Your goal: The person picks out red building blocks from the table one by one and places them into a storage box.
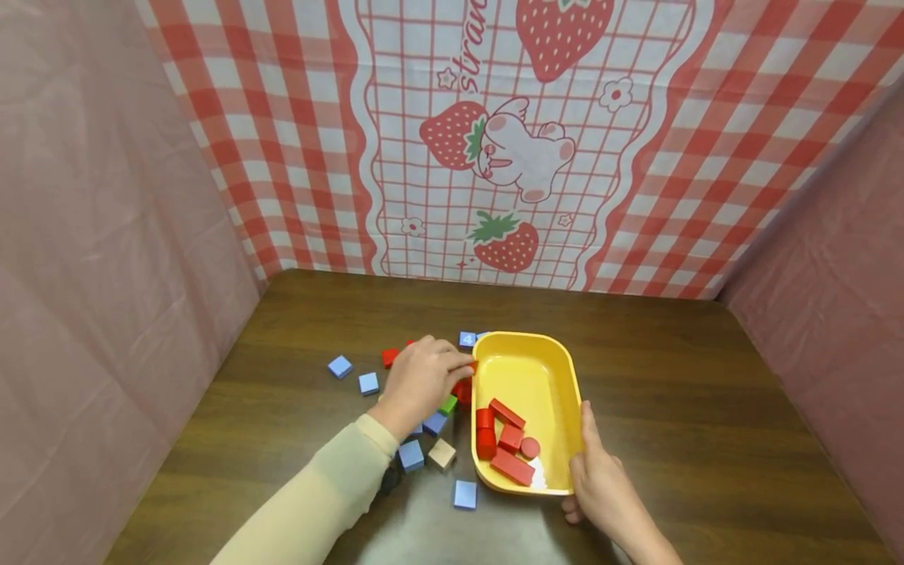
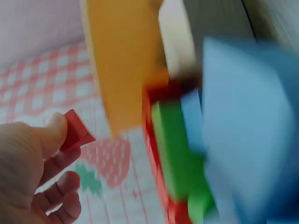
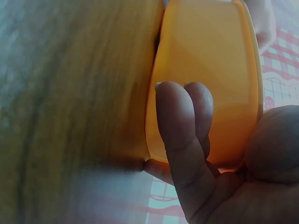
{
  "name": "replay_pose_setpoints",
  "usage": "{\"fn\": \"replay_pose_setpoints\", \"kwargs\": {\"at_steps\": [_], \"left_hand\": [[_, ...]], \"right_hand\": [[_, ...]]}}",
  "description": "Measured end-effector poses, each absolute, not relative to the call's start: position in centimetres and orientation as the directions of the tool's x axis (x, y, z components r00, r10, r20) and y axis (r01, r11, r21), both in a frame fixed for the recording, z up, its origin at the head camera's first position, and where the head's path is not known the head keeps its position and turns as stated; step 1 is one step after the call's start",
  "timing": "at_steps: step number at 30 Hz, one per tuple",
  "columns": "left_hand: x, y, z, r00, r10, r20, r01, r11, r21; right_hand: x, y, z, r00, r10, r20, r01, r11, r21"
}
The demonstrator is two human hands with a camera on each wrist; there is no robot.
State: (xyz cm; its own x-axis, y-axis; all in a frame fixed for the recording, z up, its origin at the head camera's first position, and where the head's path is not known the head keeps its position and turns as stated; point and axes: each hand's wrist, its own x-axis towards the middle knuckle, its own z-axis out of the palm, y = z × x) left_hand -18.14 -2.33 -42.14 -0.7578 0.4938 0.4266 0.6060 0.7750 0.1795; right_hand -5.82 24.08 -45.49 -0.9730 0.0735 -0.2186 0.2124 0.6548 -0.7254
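My left hand (image 1: 424, 378) pinches a small red block (image 2: 74, 131) between thumb and fingertips at the left rim of a yellow tub (image 1: 523, 383). Its angular, wedge-like end shows in the left wrist view. Several red blocks (image 1: 512, 467) lie inside the tub, toward its near end. At the near right corner, my right hand (image 1: 606, 480) holds the tub, its index finger stretched along the outer wall. The right wrist view shows more fingers against the orange-looking wall (image 3: 210, 51) and the thumb up by the rim.
Loose blocks lie left of the tub: a blue block (image 1: 340, 366), a natural wood block (image 1: 442, 453), a green block (image 1: 448, 405) and several others, partly behind my left hand. A numbered blue block (image 1: 467, 339) sits beyond the tub. A checked cloth (image 1: 297, 157) hangs behind the wooden table (image 1: 671, 369).
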Motion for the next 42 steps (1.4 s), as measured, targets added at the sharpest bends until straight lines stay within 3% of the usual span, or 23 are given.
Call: {"fn": "replay_pose_setpoints", "kwargs": {"at_steps": [4,11,18,22,25,29,32,38,42], "left_hand": [[-18.2,0.9,-42.8,-0.707,0.62,0.339,0.672,0.739,0.05],[-18.6,3.3,-43.9,-0.764,0.615,0.195,0.627,0.779,-0.005],[-18.6,3.2,-44.1,-0.777,0.603,0.178,0.618,0.785,0.041],[-18.9,2.0,-44.0,-0.761,0.576,0.3,0.62,0.781,0.072],[-19.7,0.1,-43.7,-0.792,0.489,0.366,0.567,0.811,0.144],[-21.1,-3.5,-43.5,-0.9,0.354,0.253,0.417,0.87,0.264],[-21.9,-5.9,-44.1,-0.947,0.292,0.137,0.321,0.898,0.302],[-22.3,-8.1,-45.3,-0.968,0.25,0.015,0.244,0.926,0.287],[-22.4,-8.3,-45.7,-0.972,0.237,-0.001,0.225,0.926,0.303]], "right_hand": [[-5.8,24.1,-45.6,-0.974,0.074,-0.212,0.208,0.653,-0.728],[-5.8,24.2,-45.7,-0.976,0.072,-0.206,0.202,0.657,-0.727],[-5.4,24.3,-45.9,-0.98,0.069,-0.187,0.186,0.649,-0.738],[-5.5,24.2,-45.9,-0.979,0.063,-0.192,0.187,0.647,-0.739],[-5.6,24.2,-45.8,-0.981,0.058,-0.188,0.18,0.648,-0.74],[-5.7,24.2,-45.7,-0.982,0.056,-0.18,0.173,0.654,-0.737],[-5.7,24.2,-45.8,-0.982,0.06,-0.179,0.174,0.654,-0.736],[-5.7,24.2,-45.8,-0.981,0.063,-0.185,0.181,0.647,-0.741],[-5.7,24.2,-45.8,-0.979,0.061,-0.193,0.185,0.653,-0.735]]}}
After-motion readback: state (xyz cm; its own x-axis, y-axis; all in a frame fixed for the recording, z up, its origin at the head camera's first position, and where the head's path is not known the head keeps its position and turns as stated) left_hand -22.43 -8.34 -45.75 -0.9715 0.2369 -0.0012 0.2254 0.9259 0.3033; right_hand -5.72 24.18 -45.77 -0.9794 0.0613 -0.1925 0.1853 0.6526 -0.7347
